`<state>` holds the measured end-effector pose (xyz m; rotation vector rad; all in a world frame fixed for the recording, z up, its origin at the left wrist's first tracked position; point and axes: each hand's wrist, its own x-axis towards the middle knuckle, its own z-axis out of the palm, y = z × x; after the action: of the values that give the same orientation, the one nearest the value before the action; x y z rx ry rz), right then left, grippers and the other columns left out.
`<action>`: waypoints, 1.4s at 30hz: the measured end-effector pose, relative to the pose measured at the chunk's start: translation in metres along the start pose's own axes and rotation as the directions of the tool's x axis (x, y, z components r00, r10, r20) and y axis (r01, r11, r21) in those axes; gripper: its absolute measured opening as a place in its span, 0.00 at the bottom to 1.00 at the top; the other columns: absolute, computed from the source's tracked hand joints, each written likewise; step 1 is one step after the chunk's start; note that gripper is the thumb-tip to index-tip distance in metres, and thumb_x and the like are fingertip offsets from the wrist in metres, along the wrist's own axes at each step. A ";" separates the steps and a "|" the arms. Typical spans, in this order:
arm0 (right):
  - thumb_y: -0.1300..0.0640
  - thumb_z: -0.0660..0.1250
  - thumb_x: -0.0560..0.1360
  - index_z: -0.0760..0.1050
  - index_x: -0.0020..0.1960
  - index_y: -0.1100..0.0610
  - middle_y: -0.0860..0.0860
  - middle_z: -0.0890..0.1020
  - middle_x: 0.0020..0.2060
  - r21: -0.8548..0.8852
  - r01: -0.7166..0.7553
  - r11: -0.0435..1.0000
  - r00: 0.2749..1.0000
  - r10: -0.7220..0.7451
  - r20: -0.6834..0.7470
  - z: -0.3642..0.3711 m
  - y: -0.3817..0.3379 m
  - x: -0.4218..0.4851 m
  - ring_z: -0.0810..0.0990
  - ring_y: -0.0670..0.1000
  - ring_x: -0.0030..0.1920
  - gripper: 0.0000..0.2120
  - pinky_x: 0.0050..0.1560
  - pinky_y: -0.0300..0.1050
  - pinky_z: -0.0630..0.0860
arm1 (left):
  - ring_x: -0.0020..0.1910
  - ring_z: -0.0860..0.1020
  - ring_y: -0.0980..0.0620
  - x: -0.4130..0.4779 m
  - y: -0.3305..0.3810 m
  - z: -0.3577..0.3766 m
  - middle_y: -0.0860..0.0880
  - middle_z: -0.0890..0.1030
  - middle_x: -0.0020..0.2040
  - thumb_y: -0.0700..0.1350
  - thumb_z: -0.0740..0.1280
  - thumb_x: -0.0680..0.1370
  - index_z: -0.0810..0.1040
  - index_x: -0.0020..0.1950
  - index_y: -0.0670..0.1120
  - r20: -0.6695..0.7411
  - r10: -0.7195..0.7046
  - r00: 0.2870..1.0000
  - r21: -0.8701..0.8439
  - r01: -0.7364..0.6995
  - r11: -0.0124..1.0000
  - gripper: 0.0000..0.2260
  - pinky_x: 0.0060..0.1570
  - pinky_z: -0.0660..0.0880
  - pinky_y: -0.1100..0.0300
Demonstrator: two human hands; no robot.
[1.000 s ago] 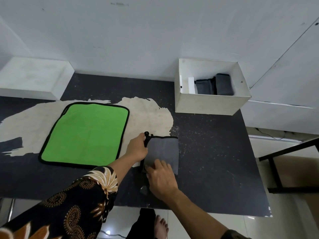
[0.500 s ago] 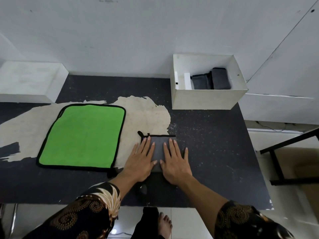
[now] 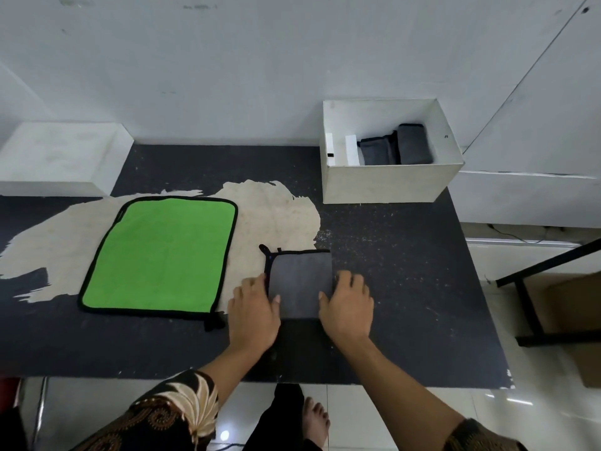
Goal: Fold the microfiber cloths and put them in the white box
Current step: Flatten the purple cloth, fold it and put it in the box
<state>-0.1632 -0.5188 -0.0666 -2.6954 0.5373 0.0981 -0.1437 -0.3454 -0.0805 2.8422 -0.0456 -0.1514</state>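
A folded grey microfiber cloth (image 3: 300,283) lies flat on the dark tabletop (image 3: 406,304), held between both hands. The left hand (image 3: 253,309) grips its left edge and the right hand (image 3: 348,307) its right edge, each thumb on top and fingers curled at the side. Left of the left hand, a green microfiber cloth (image 3: 159,255) lies spread open. Beyond the right hand stands the white box (image 3: 390,183), with two folded dark cloths (image 3: 396,149) inside.

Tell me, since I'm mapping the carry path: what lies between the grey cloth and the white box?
Head view: only bare, speckled black tabletop between grey cloth and white box.
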 end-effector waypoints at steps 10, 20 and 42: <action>0.53 0.65 0.72 0.79 0.48 0.58 0.54 0.83 0.47 0.233 -0.394 0.889 0.880 0.292 0.376 -0.009 0.018 0.008 0.80 0.54 0.46 0.10 0.42 0.42 0.73 | 0.61 0.77 0.43 0.009 0.027 -0.012 0.42 0.77 0.64 0.42 0.71 0.75 0.65 0.70 0.44 0.379 -0.288 0.879 -0.373 0.430 0.822 0.25 0.59 0.74 0.54; 0.50 0.67 0.75 0.74 0.56 0.56 0.54 0.81 0.51 0.175 -0.439 0.881 0.871 0.370 0.322 -0.026 0.063 -0.001 0.80 0.54 0.50 0.13 0.43 0.46 0.74 | 0.60 0.75 0.48 0.011 0.100 -0.006 0.49 0.72 0.64 0.45 0.67 0.78 0.70 0.68 0.49 0.187 0.063 0.980 -0.211 -0.022 0.977 0.19 0.57 0.75 0.53; 0.58 0.61 0.77 0.73 0.62 0.56 0.55 0.79 0.51 0.284 -0.121 0.951 0.992 0.105 0.069 -0.021 0.062 -0.017 0.79 0.58 0.50 0.13 0.49 0.51 0.75 | 0.65 0.72 0.42 0.064 0.196 0.019 0.40 0.67 0.68 0.51 0.74 0.68 0.59 0.70 0.42 0.450 -0.216 0.866 0.034 0.225 0.974 0.38 0.57 0.75 0.52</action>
<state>-0.2024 -0.5737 -0.0668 -2.3719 0.6369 0.1127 -0.0854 -0.5413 -0.0481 2.7186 0.1839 -0.8567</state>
